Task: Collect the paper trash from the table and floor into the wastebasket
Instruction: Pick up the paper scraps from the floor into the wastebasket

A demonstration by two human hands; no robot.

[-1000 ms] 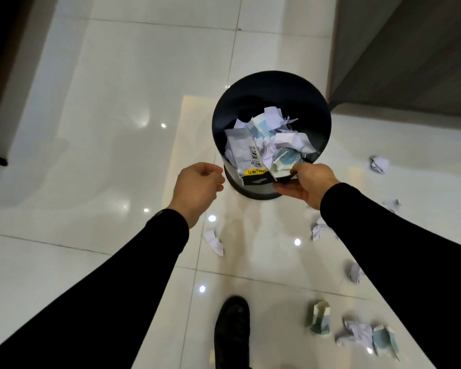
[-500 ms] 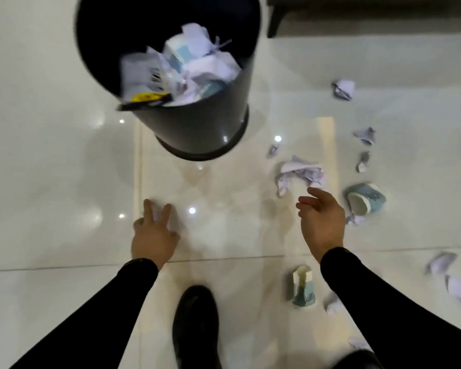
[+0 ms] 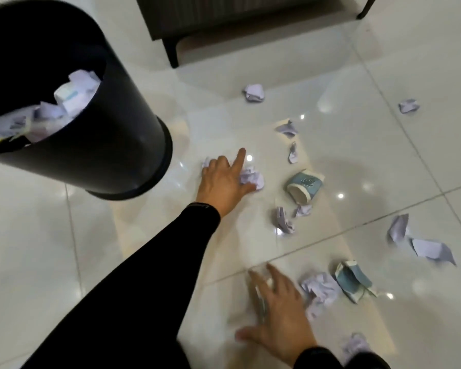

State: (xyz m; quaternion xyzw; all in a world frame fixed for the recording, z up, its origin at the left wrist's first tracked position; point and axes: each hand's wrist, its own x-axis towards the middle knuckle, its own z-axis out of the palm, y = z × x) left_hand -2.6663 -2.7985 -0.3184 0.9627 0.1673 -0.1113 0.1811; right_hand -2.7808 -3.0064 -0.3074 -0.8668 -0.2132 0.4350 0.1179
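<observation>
Several paper wads litter mid-frame; my left hand [image 3: 221, 182] closes around one crumpled ball [image 3: 252, 178], light and squashable anywhere, while my right hand [image 3: 280, 312] stays spread, empty.

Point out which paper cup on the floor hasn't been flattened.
The blue-and-white paper cup lying on its side right of the left hand; its mouth is round. The other cup, beside the right hand, is crushed flat.

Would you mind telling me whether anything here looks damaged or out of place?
Yes. Crumpled paper litters the floor instead of the wastebasket. One blue cup lies tipped on its side, and another cup near the right hand is crushed flat. The left hand rests on a paper wad.
</observation>
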